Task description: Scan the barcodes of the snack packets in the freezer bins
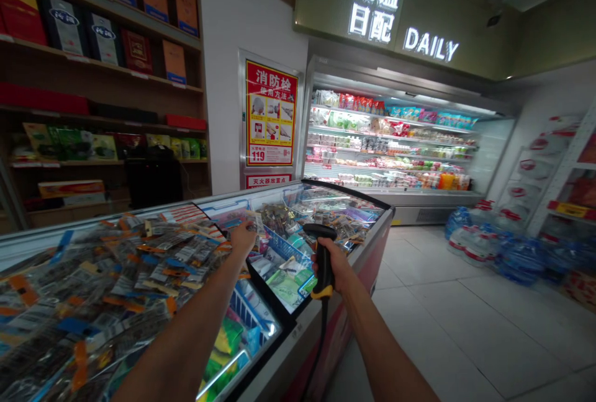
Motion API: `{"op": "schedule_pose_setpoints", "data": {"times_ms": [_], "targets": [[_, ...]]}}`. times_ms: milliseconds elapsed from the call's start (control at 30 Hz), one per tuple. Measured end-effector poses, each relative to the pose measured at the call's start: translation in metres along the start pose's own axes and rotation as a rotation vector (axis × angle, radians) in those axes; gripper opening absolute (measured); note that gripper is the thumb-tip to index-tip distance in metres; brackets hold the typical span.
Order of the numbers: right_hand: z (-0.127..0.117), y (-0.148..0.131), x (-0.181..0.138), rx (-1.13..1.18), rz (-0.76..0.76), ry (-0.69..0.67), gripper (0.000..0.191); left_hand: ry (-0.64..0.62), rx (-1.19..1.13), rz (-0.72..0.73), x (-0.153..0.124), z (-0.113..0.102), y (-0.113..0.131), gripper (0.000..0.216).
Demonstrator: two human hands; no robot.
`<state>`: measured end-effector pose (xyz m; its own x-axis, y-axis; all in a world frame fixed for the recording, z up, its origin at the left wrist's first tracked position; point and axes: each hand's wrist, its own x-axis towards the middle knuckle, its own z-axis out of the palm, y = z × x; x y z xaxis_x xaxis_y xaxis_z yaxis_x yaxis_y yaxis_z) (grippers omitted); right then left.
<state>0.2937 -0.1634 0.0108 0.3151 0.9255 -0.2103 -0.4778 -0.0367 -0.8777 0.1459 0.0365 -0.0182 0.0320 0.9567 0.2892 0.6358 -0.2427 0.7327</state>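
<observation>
My right hand (336, 262) is wrapped round the grip of a black and yellow handheld barcode scanner (325, 265); its head points left and a cable hangs down from the handle. Over the chest freezer, my left hand (243, 237) is closed on a small packet (256, 221) with a pale label, partly hidden by the fingers. Many small clear packets (162, 250) with orange and blue strips are heaped on the freezer's glass top to the left of that hand. Below the scanner, through the glass, green bags (287, 281) and a blue basket (282, 244) show.
The chest freezer's metal rim (367, 231) runs along my right side. Beyond it lies a tiled floor (428, 284) with large water bottles (521, 259). An open refrigerated display (391, 141) stands at the back; shelves of boxes (139, 51) are at the left.
</observation>
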Motion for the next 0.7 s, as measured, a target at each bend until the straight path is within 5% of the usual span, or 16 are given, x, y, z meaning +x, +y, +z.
{"op": "schedule_pose_setpoints", "data": {"times_ms": [233,400,500,633,700], "targets": [[-0.014,-0.002,0.005,0.022,-0.018,0.044,0.023,0.153,0.318,-0.050,-0.007,-0.037,-0.012,0.034],[-0.031,-0.011,0.003,0.059,-0.041,0.107,0.021,0.296,0.334,0.042,-0.015,-0.024,0.010,0.035],[-0.041,-0.014,0.003,0.069,-0.038,0.140,0.021,0.118,0.232,0.077,-0.020,0.013,0.034,0.037],[-0.053,-0.012,0.006,0.050,-0.034,0.172,0.022,-0.279,0.043,0.066,-0.032,0.077,0.062,0.043],[-0.057,-0.011,0.008,0.031,-0.037,0.180,0.023,-0.357,0.010,0.030,-0.041,0.101,0.073,0.052]]}}
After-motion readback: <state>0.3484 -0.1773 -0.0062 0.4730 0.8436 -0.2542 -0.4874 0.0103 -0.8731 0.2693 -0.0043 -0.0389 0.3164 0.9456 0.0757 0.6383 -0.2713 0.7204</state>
